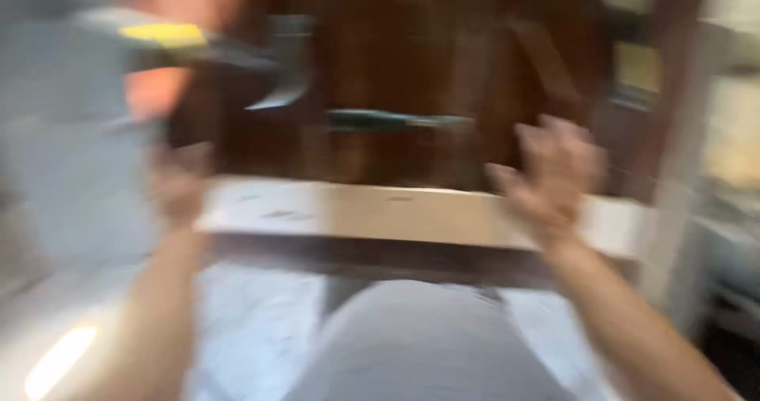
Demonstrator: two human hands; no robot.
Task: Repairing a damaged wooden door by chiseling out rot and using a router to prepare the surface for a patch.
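— Blur everywhere. Nearest, pale cloth over the lap, then both forearms reaching to a long pale board [372, 211] lying across, near the middle.

— Hands?

— Right hand [550, 175] at the board's right end, fingers spread, grip released. Left hand [178, 183] at the left end; can't tell its grip.

— Risk?

— Board could tip off the left end, I'd say, if that hand isn't holding.

— Beyond?

— Dark wood table [412, 60], a teal-handled tool [396, 120] on it, a yellow-and-grey tool [198, 49] far left.

Blurred dark brown wooden wall [443, 53], pale shelving [736, 132] at right
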